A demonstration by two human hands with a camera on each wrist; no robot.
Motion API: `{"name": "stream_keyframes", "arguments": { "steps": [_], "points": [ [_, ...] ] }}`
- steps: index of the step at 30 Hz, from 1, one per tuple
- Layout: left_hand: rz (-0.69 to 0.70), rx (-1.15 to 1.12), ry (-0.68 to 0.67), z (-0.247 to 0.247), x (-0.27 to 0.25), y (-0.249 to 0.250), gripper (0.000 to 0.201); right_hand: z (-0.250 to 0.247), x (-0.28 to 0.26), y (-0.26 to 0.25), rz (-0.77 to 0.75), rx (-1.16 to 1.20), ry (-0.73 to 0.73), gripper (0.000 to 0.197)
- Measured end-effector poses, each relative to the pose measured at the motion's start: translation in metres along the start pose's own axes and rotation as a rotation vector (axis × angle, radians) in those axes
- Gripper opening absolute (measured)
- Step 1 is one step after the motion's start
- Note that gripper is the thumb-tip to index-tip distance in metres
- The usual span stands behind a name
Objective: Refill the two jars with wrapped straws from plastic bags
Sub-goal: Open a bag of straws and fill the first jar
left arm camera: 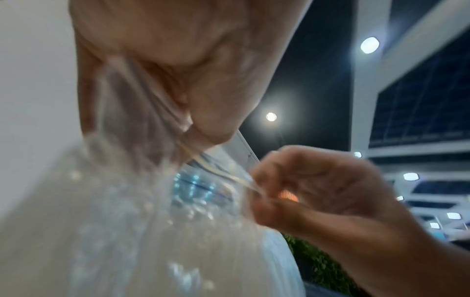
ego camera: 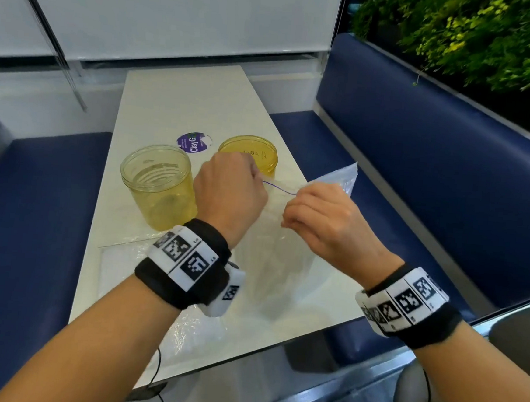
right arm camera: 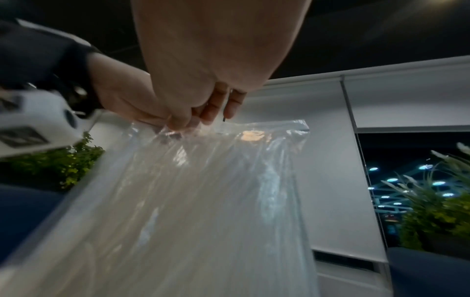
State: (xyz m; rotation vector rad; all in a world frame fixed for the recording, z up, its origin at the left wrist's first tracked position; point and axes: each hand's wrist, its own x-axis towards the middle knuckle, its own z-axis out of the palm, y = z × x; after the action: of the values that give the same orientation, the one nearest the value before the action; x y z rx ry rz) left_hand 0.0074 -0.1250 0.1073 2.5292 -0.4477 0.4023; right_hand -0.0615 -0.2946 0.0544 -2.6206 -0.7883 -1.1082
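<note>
A: Starting at the left, what can't you make out?

B: The open yellow jar (ego camera: 160, 186) stands upright on the white table (ego camera: 186, 99), and its near right side is covered by the left hand (ego camera: 231, 195). I cannot tell what lies at its bottom. A second clear bag (ego camera: 156, 274) lies flat under the left forearm, partly hidden, and its contents are unreadable.

A: And the hands?

B: The left hand, fingers curled, pinches the top edge of the plastic bag (ego camera: 284, 265). The right hand (ego camera: 319, 217) pinches the same edge just beside it, with a thin purple line (ego camera: 279, 187) stretched between them. The fingertips are hidden in the head view; the left wrist view is blurred, though the pinches show there.

A: The straws?

B: Inside the held bag, pale and long, seen only as faint streaks in the right wrist view. I can't count them.

A: Further right?

B: A second yellow jar (ego camera: 248, 153) behind the left hand, its lower part hidden, with a purple sticker (ego camera: 193, 143) to its left. The bag's far corner rises past the table edge.

A: Counts?

B: Two jars, two bags, two hands, one sticker.
</note>
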Motion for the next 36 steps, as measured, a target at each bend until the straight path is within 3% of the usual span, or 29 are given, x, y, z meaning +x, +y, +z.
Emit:
{"name": "stream_keyframes", "arguments": {
  "steps": [3,5,7,9,10,14,15,17,19,20,23,27,30,32,34,36],
  "points": [
    [0.067,-0.012,-0.033,-0.006,0.008,-0.007,0.007,-0.007,-0.002,-0.004,0.045,0.038,-0.030,0.016],
    [0.137,-0.010,-0.072,-0.008,0.010,-0.011,0.021,-0.013,0.000,-0.001,0.124,0.052,-0.082,0.023],
    [0.163,0.033,-0.155,-0.010,0.015,-0.018,0.036,-0.019,0.002,0.006,0.194,-0.020,-0.230,0.048],
    [0.110,0.057,-0.235,-0.011,0.019,-0.026,0.046,-0.025,0.001,0.013,0.277,-0.152,-0.417,0.077],
    [0.068,0.064,-0.267,-0.013,0.020,-0.029,0.046,-0.029,0.002,0.015,0.334,-0.231,-0.475,0.082],
    [-0.007,0.000,-0.403,-0.015,0.015,-0.028,0.047,-0.038,0.016,0.016,0.526,-0.479,-0.688,0.066],
    [0.007,-0.007,-0.455,-0.014,0.014,-0.026,0.052,-0.037,0.020,0.015,0.532,-0.487,-0.695,0.060],
    [0.052,-0.030,-0.524,-0.012,0.012,-0.021,0.059,-0.031,0.029,0.011,0.486,-0.394,-0.564,0.041],
    [0.095,-0.064,-0.522,-0.011,0.010,-0.014,0.059,-0.021,0.041,0.003,0.412,-0.224,-0.412,0.027],
    [0.114,-0.081,-0.510,-0.010,0.009,-0.011,0.059,-0.017,0.048,-0.001,0.400,-0.174,-0.407,0.024],
    [0.093,-0.136,-0.482,-0.007,0.006,-0.008,0.064,-0.007,0.060,-0.006,0.522,-0.271,-0.559,0.031],
    [-0.050,-0.141,-0.351,-0.008,0.010,-0.027,0.063,-0.013,0.046,0.010,0.763,-0.377,-0.537,0.037],
    [-0.041,-0.163,-0.299,-0.008,0.010,-0.027,0.057,-0.022,0.034,0.013,0.922,-0.345,-0.601,0.036],
    [0.035,-0.175,-0.326,-0.005,0.006,-0.017,0.061,-0.023,0.036,0.011,0.940,-0.415,-0.663,0.036],
    [0.127,-0.183,-0.361,-0.002,-0.001,-0.004,0.065,-0.022,0.045,0.007,0.884,-0.449,-0.588,0.039],
    [0.209,-0.177,-0.380,0.001,-0.009,0.003,0.067,-0.020,0.051,0.006,0.804,-0.308,-0.499,0.043]
  ]
}}
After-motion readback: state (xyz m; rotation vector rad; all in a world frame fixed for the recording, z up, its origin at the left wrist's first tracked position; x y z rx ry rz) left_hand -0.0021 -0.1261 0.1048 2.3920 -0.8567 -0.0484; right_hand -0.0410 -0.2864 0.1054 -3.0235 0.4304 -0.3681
